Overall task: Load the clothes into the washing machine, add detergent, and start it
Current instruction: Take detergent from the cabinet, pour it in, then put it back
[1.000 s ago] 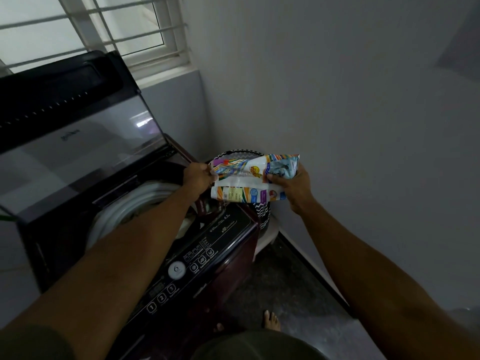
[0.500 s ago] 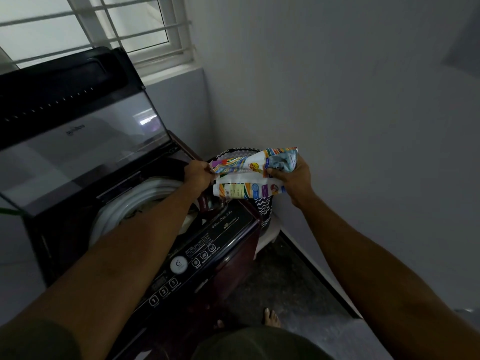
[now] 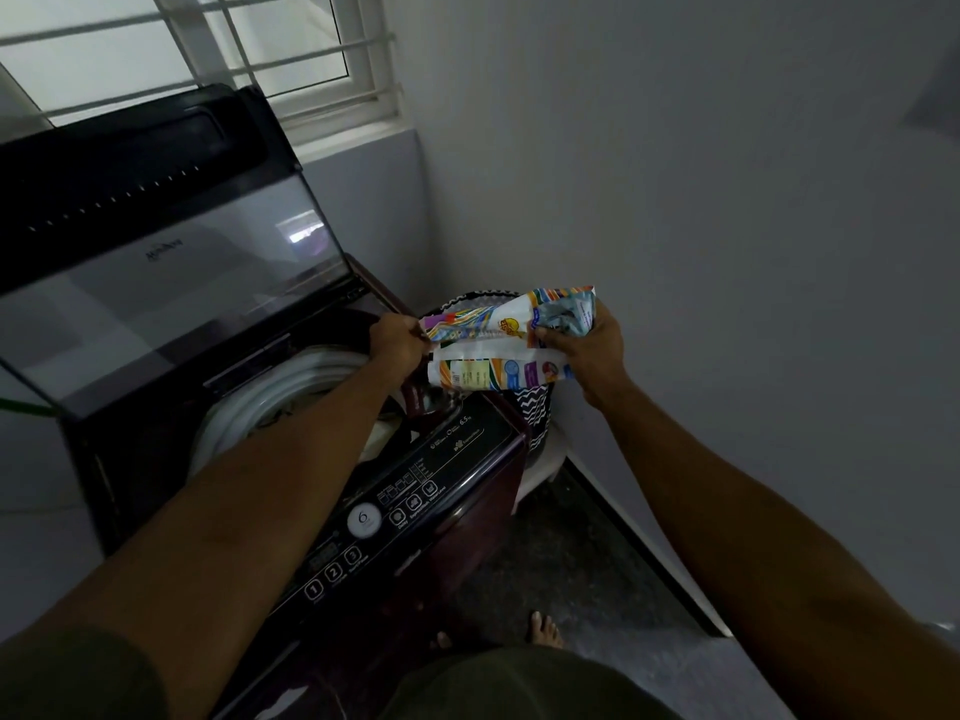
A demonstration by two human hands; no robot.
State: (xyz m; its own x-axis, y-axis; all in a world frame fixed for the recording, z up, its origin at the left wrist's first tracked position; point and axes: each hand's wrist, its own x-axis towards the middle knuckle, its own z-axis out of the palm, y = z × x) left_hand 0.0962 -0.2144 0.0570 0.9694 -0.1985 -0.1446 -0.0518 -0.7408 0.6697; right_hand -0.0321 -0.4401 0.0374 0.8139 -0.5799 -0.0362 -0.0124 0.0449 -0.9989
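Note:
A colourful detergent packet (image 3: 498, 337) is held level above the right rear corner of the washing machine (image 3: 415, 491). My left hand (image 3: 397, 343) pinches its left end. My right hand (image 3: 587, 348) grips its right end, fingers curled round the crumpled foil. The machine is a dark maroon top-loader with its glass lid (image 3: 171, 283) raised. The white drum rim (image 3: 291, 392) shows under my left forearm; what lies inside the drum is hidden in the dark.
A black-and-white zigzag laundry basket (image 3: 532, 410) stands between the machine and the right wall, behind the packet. The control panel (image 3: 395, 506) with a round dial faces me. A barred window (image 3: 208, 49) is behind the lid. My bare foot (image 3: 543, 628) is on the dark floor.
Both hands and the packet stay almost in place. The packet has tilted slightly and its lower fold hangs a little further open.

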